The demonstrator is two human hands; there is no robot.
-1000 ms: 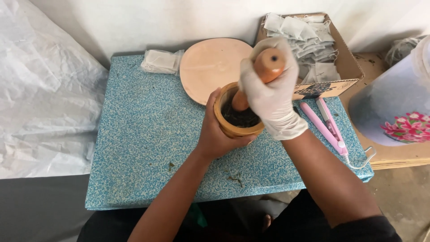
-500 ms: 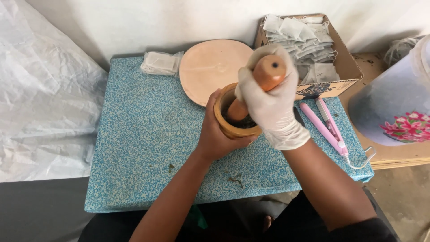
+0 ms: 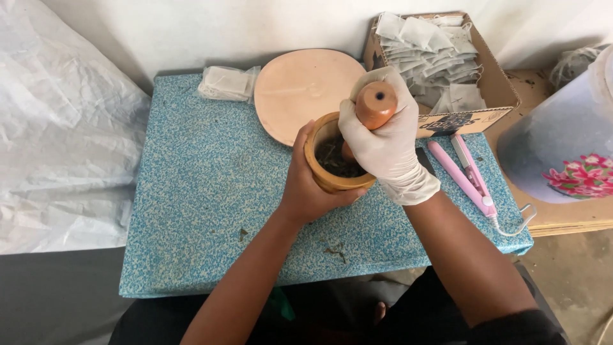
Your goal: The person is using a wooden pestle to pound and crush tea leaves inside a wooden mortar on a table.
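Mortar and pestle, in use on tabletop

Mortar (image 3: 332, 167): wooden cup, dark crushed leaves inside, standing on the blue speckled tabletop (image 3: 204, 191), just beside a round wooden board (image 3: 300, 89). Left hand (image 3: 306, 185): bare, wrapped around the cup's near wall. Right hand (image 3: 386, 144): gloved, fist closed on the pestle (image 3: 373, 105), directly above. Pestle axis: steep, head tilted away and right, tip in the cup.

The pestle's (image 3: 373, 107) lower end is hidden inside the mortar (image 3: 325, 172), and the gloved right hand (image 3: 386, 144) covers its shaft. The white floral container (image 3: 562, 147) is cut off by the right edge. The box's (image 3: 476, 118) printing is too small to tell.
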